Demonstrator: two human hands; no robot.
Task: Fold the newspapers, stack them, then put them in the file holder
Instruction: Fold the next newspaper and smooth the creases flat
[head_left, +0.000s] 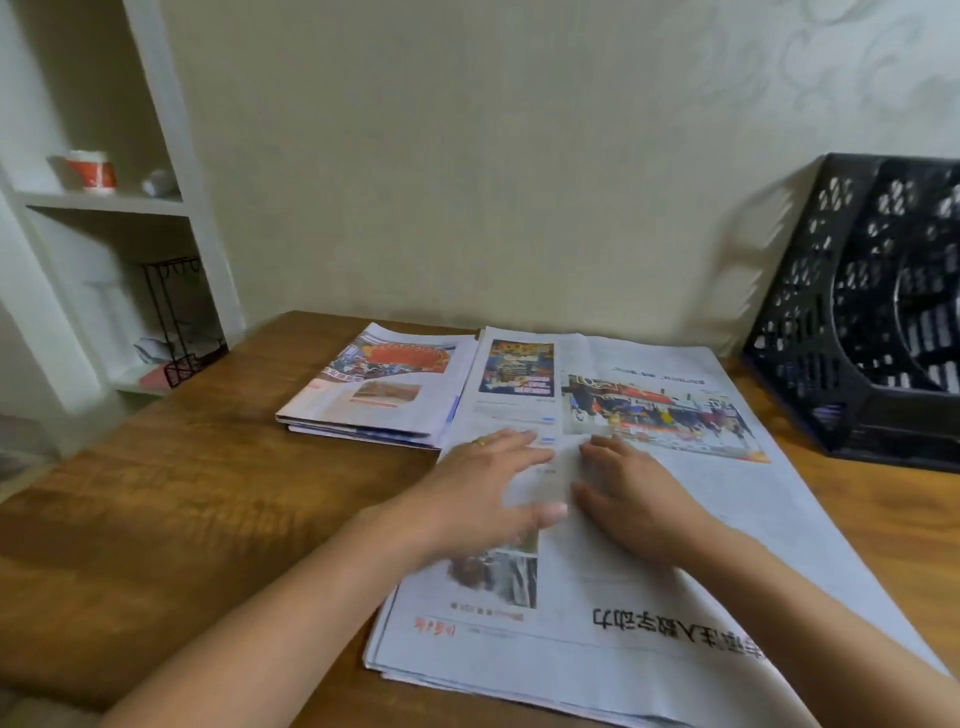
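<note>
Two bare forearms come in from the near edge, both cut off by the frame. Beneath them an open newspaper (649, 519) lies flat on the wooden table (182, 493), its near right corner running out of view; headline print reads upside down from here, body text too blurred to read.

Left hand (483, 493) rests palm down on the sheet, fingers straight and spread, thumb out toward the right; a gold ring on one finger. It covers part of a photo on the page. Hand edges are smeared by motion blur.

Right hand (628, 488) lies just beside it, also flat on the paper, fingers extended, gripping nothing. The two hands are close but apart.

Far left of the open paper, a folded stack of newspapers (374, 395) sits on the table, its right edge touching or slightly under the open sheet; cannot tell which.

Far right, a black perforated file holder (872, 312) stands against the wall, its right side cut off; what is inside is hard to make out.

Far left: white shelves (104, 202) with a red-and-white cup (91, 170), a small pale object beside it too blurred to name, and lower down a black wire rack (174, 322)
</note>
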